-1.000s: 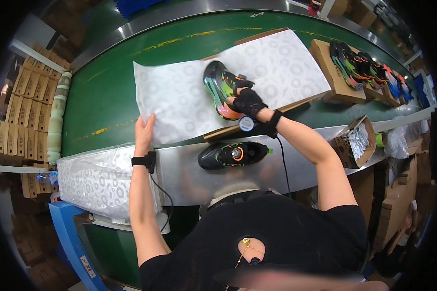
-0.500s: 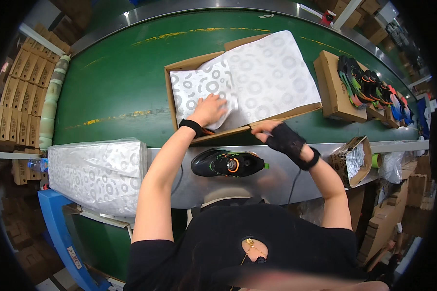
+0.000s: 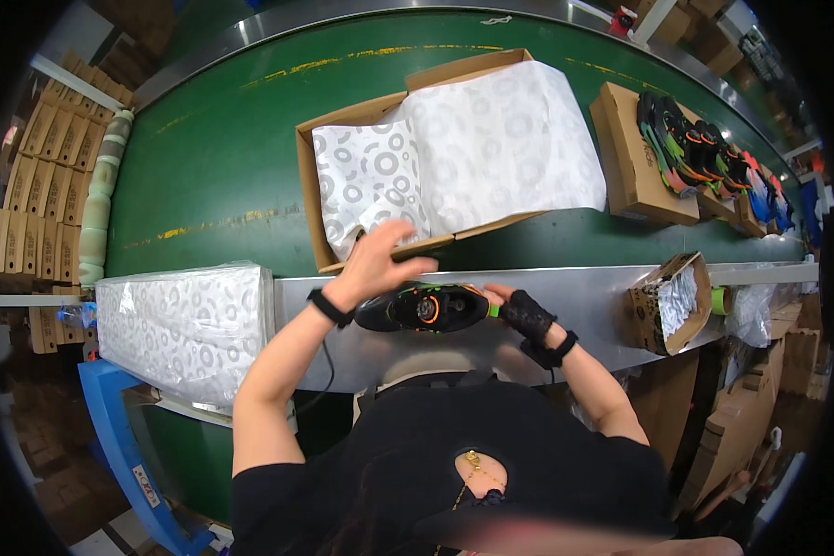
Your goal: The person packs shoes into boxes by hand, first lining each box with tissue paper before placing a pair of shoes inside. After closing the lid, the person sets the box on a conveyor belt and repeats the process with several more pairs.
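Observation:
A black shoe (image 3: 408,311) with orange and green trim lies on its sole on the metal ledge in front of me, its toe to the left. My right hand (image 3: 525,313), in a black fingerless glove, is at its heel, with the fingers closed around the green pull tab. Bare and open, my left hand (image 3: 380,264) hovers over the toe end with fingers and thumb spread. Just beyond stands an open cardboard shoebox (image 3: 311,199), lined with white patterned tissue paper (image 3: 500,153) that partly spills over its right side. The paper hides what is inside.
Left on the ledge sits a plastic-covered stack of patterned paper (image 3: 185,329). To the right is a small carton (image 3: 653,315) holding white packets. More shoes (image 3: 681,153) rest on boxes at the right of the green belt (image 3: 213,157). Stacked shoeboxes (image 3: 42,195) line the far left.
My left hand has left the tissue paper and come back toward the shoe. My right hand has moved from the box's near edge down to the shoe's heel.

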Demonstrator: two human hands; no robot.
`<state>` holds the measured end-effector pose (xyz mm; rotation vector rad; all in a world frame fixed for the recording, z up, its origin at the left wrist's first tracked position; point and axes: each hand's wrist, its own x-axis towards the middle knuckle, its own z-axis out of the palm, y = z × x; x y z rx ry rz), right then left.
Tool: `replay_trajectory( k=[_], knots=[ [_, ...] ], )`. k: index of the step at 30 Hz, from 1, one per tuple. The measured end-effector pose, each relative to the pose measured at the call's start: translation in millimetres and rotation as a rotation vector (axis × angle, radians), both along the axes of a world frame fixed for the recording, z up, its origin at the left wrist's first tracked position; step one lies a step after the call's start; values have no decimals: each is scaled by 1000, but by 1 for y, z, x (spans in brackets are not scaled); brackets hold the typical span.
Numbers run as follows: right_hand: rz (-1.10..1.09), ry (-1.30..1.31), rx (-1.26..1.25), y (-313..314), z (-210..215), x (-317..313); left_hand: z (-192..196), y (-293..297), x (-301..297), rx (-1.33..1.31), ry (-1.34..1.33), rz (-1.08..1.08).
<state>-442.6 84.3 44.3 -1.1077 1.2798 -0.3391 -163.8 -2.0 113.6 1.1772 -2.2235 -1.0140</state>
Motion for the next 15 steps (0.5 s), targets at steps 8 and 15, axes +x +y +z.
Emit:
replay_trajectory(
  k=[8,15],
  knots=[
    [106,-109,56,-45,44,48,-26,76,24,-140,-181,94],
    [-113,-271,-3,-59,65,42,26,13,14,817,1028,440]
  ],
)
